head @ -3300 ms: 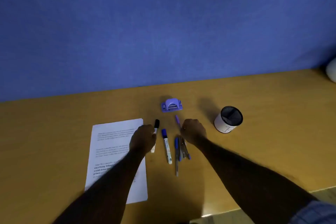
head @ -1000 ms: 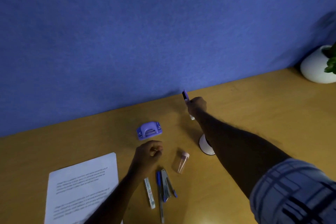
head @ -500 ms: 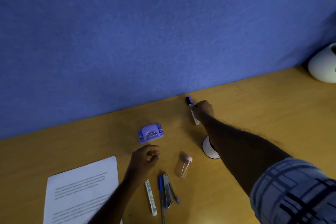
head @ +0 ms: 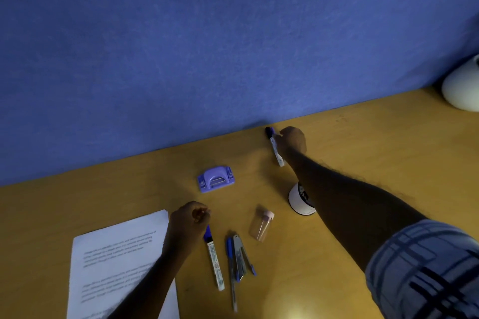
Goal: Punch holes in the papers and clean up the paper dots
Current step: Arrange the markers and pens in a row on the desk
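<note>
Right hand [head: 291,138] lowered markers [head: 275,147] (two).

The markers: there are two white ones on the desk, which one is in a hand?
The marker by the blue wall, gripped in the right hand. The other white marker lies free beside the left hand, next to the pens.

Dim, soft-focus pic w/ glare on desk [head: 298,312] bottom edge, wide-angle edge bending.
</note>
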The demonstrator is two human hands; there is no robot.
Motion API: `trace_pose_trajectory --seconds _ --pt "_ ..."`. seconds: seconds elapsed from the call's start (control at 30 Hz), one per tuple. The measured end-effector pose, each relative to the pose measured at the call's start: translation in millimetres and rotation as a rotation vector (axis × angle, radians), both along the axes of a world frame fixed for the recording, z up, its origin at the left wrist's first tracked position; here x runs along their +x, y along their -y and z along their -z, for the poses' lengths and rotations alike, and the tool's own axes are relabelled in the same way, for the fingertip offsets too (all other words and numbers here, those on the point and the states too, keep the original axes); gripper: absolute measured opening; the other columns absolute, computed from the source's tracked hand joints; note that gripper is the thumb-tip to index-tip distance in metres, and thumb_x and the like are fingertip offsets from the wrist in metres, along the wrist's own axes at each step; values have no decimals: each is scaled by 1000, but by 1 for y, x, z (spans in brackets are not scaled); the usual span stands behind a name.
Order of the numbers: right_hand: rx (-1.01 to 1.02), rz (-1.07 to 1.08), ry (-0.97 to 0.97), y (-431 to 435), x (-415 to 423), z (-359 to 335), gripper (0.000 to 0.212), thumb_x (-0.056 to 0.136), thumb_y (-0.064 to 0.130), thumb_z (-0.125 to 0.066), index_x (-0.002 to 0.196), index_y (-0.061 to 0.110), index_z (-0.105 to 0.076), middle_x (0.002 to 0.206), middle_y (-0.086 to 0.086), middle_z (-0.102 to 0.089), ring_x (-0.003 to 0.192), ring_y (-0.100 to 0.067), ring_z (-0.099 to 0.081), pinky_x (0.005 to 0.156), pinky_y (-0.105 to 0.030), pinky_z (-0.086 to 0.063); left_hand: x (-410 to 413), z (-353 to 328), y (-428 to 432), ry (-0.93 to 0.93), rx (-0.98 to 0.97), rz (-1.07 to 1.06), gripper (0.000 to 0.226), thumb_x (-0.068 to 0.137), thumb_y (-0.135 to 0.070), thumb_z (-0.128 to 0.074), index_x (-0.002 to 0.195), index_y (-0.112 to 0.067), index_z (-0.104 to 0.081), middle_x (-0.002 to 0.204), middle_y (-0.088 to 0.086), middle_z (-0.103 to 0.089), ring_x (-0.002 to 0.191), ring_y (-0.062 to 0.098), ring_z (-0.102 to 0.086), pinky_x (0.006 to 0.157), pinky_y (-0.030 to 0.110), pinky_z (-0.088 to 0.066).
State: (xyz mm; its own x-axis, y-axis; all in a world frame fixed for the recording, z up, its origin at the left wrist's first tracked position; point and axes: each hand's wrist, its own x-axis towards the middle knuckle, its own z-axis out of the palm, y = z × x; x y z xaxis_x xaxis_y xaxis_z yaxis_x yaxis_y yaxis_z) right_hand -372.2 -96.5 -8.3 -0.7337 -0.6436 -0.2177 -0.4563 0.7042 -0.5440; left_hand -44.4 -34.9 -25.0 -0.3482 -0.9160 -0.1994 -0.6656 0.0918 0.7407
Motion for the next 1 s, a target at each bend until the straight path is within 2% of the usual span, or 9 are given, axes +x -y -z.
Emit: trace_pose_trajectory --seconds 0.13,0.23,0.3,0.4,0.53,0.63,0.73,0.87,1.0 --pt "-149 -98 -57 -12 40 -16 25 88 27 -63 104 9 -72 112 -14 -69 106 -32 -63 85 -36 -50 16 1 -14 188 75 -28 21 87 -33 -69 90 -13 -68 87 3 -71 85 18 -66 77 34 -54" --pt "-211 -239 -50 -26 67 -28 20 87 24 -67 102 13 -72 109 -9 -72 103 -27 -65 86 -34 -52 10 2 -17 211 90 -13 24 85 -36 -70 93 -13 -69 84 -2 -69 83 16 -67 71 28 -51" --pt "-142 -331 -49 -45 85 -31 14 88 26 -63 95 17 -71 103 -4 -72 95 -22 -66 79 -34 -53 4 4 -22 213 105 -4 24 84 -37 -70 93 -14 -66 73 -11 -61 69 5 -62 58 17 -42" --pt "-44 -448 -12 -80 114 -27 16 91 23 -58 94 13 -71 95 -4 -72 86 -20 -66 77 -40 -56 1 7 -32 220 116 -14 27 83 -36 -72 98 -15 -62 71 -11 -60 64 0 -60 54 13 -40" --pt "199 -518 53 -123 146 -19 16 90 28 -62 97 15 -67 93 -2 -68 84 -18 -65 74 -36 -58 0 6 -37 219 114 -74 33 82 -29 -73 104 -11 -56 79 0 -66 70 12 -66 61 25 -54" --pt "393 -690 -82 -153 171 -9 21 91 27 -60 100 9 -65 97 -7 -69 88 -25 -69 72 -35 -58 -2 4 -41 197 139 -93 35 81 -24 -74 106 -10 -53 85 3 -66 77 19 -68 68 34 -59" --pt "427 -683 -101 -175 192 -3 11 86 23 -63 90 12 -64 85 -4 -68 80 -21 -70 67 -33 -59 -3 3 -41 198 147 -101 42 80 -22 -75 112 -10 -52 95 7 -66 82 21 -66 72 35 -58" --pt "446 -706 -166 -184 210 2 18 89 24 -62 99 9 -62 88 -7 -67 81 -22 -68 69 -34 -58 0 4 -40 197 151 -88 46 81 -21 -74 118 -11 -50 100 8 -65 88 24 -66 75 38 -58" --pt "431 -755 -204 -188 222 3 16 93 18 -59 101 5 -61 84 -8 -65 77 -23 -66 61 -32 -52 6 3 -42 186 131 -77 41 82 -24 -73 115 -14 -52 89 -1 -62 76 12 -61 58 21 -46"
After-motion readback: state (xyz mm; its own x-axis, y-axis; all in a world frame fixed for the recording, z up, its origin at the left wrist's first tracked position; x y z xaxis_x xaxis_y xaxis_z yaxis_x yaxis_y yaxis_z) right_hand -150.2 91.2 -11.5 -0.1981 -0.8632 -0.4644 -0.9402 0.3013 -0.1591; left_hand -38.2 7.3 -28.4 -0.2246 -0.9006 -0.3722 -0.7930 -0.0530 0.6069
